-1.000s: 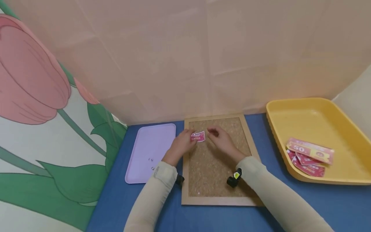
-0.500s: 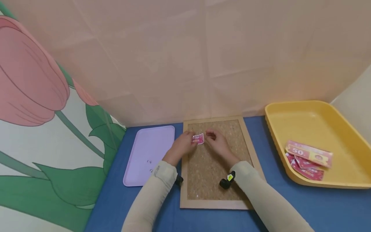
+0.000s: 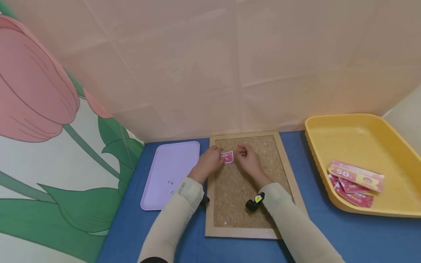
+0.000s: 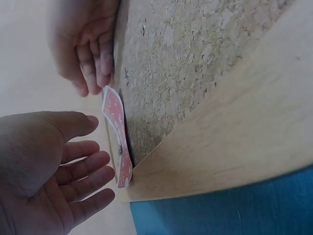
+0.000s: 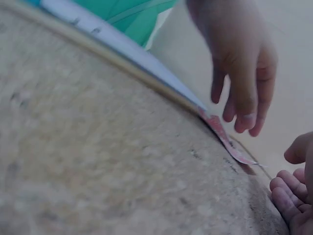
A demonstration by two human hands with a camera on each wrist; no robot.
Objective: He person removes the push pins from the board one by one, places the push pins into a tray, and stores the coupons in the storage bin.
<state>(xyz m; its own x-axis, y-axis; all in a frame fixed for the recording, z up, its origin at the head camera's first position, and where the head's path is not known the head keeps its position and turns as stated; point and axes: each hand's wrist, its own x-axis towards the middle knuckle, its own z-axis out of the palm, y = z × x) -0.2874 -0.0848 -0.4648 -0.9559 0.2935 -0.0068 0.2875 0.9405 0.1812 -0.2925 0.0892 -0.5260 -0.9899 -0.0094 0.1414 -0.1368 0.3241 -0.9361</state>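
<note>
A small pink coupon [image 3: 227, 157] with a white edge lies near the top of a wood-framed corkboard [image 3: 235, 197]. Its ends curl up from the cork in the left wrist view, where a tiny pin-like spot [image 4: 121, 149] shows on it. My left hand [image 3: 209, 162] hovers beside the coupon's left end, fingers loosely bent and apart from the paper. On the other side, my right hand [image 3: 250, 164] is close to the coupon's right end. Its fingers are relaxed in the left wrist view and hold nothing; whether a fingertip touches the paper I cannot tell.
A lilac tray [image 3: 177, 157] with a few tiny clear items [image 3: 171, 182] stands left of the board. To the right is a yellow tray [image 3: 368, 135] holding several pink coupons [image 3: 356, 175]. A blue cloth [image 3: 378, 237] covers the table, with a draped backdrop behind.
My right wrist has swung slightly left over the board, and the right hand has turned a little. The left hand stays by the coupon, which looks the same. The view has shifted slightly.
</note>
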